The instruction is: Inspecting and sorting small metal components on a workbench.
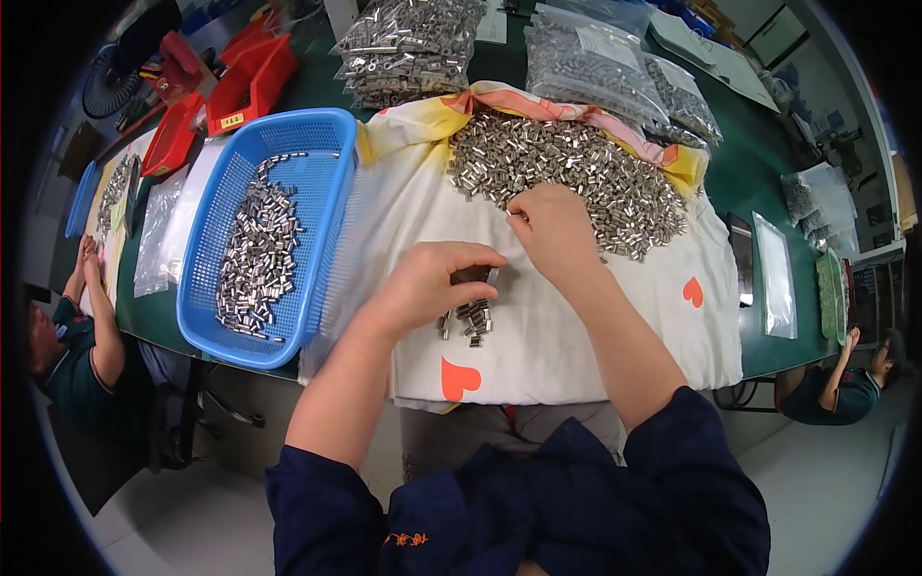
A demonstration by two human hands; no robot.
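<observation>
A big heap of small shiny metal sleeves lies on a white cloth in front of me. My right hand is at the heap's near-left edge, thumb and fingertips pinched together; what they hold, if anything, is hidden. Nearer to me, my left hand hovers low over the cloth with curled fingers. A shiny metal piece, seemingly one of the sleeves, sits between its thumb and forefinger. Below that hand is a small group of sleeves, partly covered by the fingers.
To the left stands a blue mesh basket with many sleeves inside. Bags of metal parts and more filled bags line the back. Red bins are at the far left. People sit at both sides.
</observation>
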